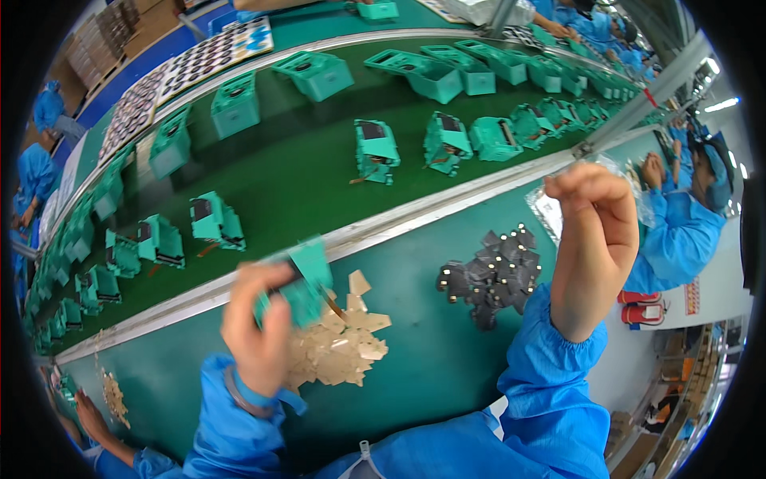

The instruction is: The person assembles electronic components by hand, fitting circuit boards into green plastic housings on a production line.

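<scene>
My left hand (259,323) grips a green plastic housing (307,279), blurred by motion, with a dark part on it and a thin brownish strip hanging from its lower side. Both are above a pile of beige paper-like pieces (343,351) on the green worktable. Raised at the right, my right hand (594,231) has thumb and fingertips pressed together. Whatever may be between them is too small to make out. Below and left of that hand lies a heap of small black pieces with shiny spots (495,275).
Beyond a metal rail (415,223), a green conveyor belt (295,168) carries rows of green housings (375,152). A clear plastic bag (546,211) lies near my right hand. Co-workers in blue sit right (678,239) and left; a neighbour's hand (92,415) is at lower left.
</scene>
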A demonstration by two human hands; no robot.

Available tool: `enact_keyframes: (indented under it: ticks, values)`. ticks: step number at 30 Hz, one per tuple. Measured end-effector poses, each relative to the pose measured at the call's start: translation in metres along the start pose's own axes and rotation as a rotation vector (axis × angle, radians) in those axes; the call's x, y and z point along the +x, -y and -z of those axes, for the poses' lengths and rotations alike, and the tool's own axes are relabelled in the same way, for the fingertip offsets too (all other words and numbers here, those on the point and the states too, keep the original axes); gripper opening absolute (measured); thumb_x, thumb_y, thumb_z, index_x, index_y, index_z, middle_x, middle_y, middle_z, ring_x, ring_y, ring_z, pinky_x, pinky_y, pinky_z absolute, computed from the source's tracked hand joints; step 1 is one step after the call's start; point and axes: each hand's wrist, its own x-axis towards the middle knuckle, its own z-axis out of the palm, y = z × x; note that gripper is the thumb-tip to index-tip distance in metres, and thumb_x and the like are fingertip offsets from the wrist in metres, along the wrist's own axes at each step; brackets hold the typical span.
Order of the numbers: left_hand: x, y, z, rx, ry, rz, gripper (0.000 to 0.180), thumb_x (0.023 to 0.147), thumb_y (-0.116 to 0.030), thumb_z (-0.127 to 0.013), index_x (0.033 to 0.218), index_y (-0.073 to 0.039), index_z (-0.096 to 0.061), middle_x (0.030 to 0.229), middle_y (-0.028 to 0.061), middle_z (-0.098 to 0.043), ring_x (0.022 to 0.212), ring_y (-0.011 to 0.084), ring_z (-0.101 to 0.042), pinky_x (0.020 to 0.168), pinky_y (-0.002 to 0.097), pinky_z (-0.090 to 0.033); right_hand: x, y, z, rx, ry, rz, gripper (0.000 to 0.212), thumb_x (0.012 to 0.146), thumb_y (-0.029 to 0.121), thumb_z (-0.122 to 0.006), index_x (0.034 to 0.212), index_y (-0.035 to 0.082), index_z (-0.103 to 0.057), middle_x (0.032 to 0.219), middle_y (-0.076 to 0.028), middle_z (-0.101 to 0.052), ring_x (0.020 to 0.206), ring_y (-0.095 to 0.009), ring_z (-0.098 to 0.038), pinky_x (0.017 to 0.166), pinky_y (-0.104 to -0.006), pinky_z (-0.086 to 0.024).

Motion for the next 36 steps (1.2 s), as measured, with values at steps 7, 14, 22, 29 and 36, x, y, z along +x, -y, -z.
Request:
enact_keyframes:
  ticks: [7, 14, 22, 29, 36]
  values:
    - [0.069, 0.061, -0.044, -0.416, -0.120, 0.377, 0.034, 0.083, -0.002, -0.059, 0.116, -0.003, -0.050, 0.108, 0.0051, -0.053, 0.094, 0.0113, -0.050, 0.083, 0.0242, -0.040, -0.055, -0.034, 0.045, -0.708, 0.560, -0.173, 0.015, 0.076, 0.004, -0.064, 0.091, 0.003, -0.061, 0.082, -0.012, -0.058, 0.077, -0.028, -0.055, 0.069, -0.0348, -0.045]
    - [0.066, 0.072, -0.041, -0.343, -0.022, 0.376, 0.048, 0.082, 0.000, -0.057, 0.127, -0.007, -0.040, 0.118, 0.0068, -0.047, 0.104, 0.0152, -0.047, 0.091, 0.0279, -0.037, -0.082, -0.055, 0.039, -0.966, 0.723, -0.032, 0.025, 0.068, 0.008, -0.068, 0.091, 0.002, -0.061, 0.088, -0.008, -0.053, 0.083, -0.026, -0.049, 0.074, -0.0362, -0.040]
    - [0.020, 0.006, -0.020, -0.126, 0.027, 0.283, 0.050, 0.080, -0.007, -0.057, 0.128, -0.008, -0.041, 0.133, 0.0114, -0.038, 0.125, 0.0286, -0.036, 0.104, 0.0407, -0.026, -0.088, -0.061, 0.049, -1.103, 0.775, 0.180, 0.019, 0.066, 0.007, -0.060, 0.084, 0.003, -0.059, 0.084, -0.007, -0.051, 0.079, -0.023, -0.048, 0.072, -0.0344, -0.038]
    - [-0.025, -0.059, -0.008, -0.227, 0.474, 0.173, 0.035, 0.077, 0.002, -0.062, 0.111, -0.002, -0.055, 0.114, 0.0098, -0.054, 0.105, 0.0216, -0.053, 0.092, 0.0331, -0.041, -0.063, -0.015, 0.035, -0.855, 0.651, 0.123, 0.013, 0.070, 0.001, -0.062, 0.083, 0.005, -0.061, 0.088, -0.008, -0.058, 0.078, -0.026, -0.054, 0.070, -0.0355, -0.041]
    - [-0.039, -0.053, -0.022, -0.680, 0.277, 0.447, 0.021, 0.084, 0.000, -0.059, 0.105, 0.001, -0.055, 0.105, 0.0087, -0.054, 0.091, 0.0147, -0.058, 0.077, 0.0244, -0.047, -0.043, 0.028, -0.051, -0.270, 0.882, -0.020, 0.017, 0.073, -0.002, -0.064, 0.089, -0.001, -0.059, 0.078, -0.011, -0.057, 0.072, -0.027, -0.056, 0.062, -0.0332, -0.046]
